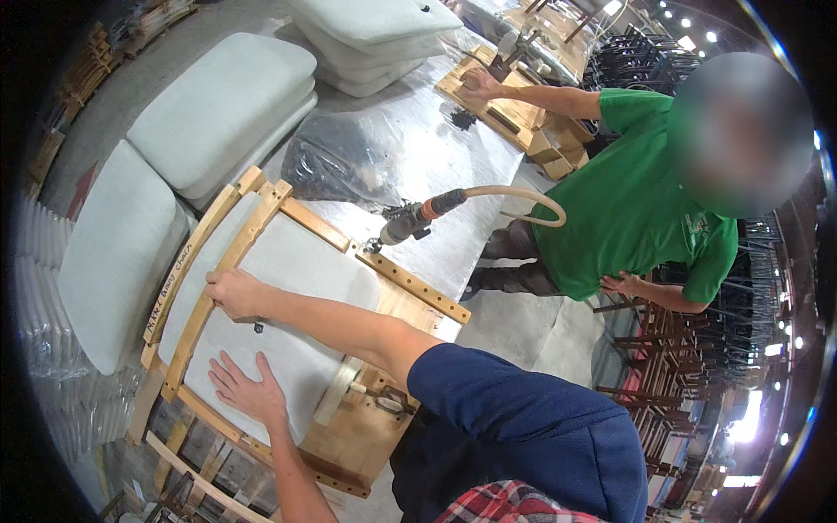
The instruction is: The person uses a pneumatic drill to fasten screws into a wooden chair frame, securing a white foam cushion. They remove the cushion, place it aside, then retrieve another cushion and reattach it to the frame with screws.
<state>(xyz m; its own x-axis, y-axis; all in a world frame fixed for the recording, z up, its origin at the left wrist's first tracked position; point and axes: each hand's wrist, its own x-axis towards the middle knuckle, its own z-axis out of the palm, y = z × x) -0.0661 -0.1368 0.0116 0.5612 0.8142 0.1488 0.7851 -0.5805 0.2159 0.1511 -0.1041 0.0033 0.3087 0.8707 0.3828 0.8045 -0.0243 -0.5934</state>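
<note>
A furniture workshop can be recognised here: pale seat cushions are piled up, a drilled wooden frame and a tool with a hose are seen at a metal-topped table, dark chair frames are stacked, and ceiling lamps are lit

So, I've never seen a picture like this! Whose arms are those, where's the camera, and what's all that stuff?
There's no robot here, just a person wearing a camera on their head. It looks down through a very wide lens, so straight edges bend and the corners go dark. The arms at the bottom are that person's own. The right hand grips a wooden bar that crosses a pale cushion. The left hand is spread open on the cushion. Wooden frame pieces sit around it. Beyond is a shiny table with crumpled plastic, and a power tool with a hose. Stacked cushions are at upper left. The person in green is someone else.
</note>
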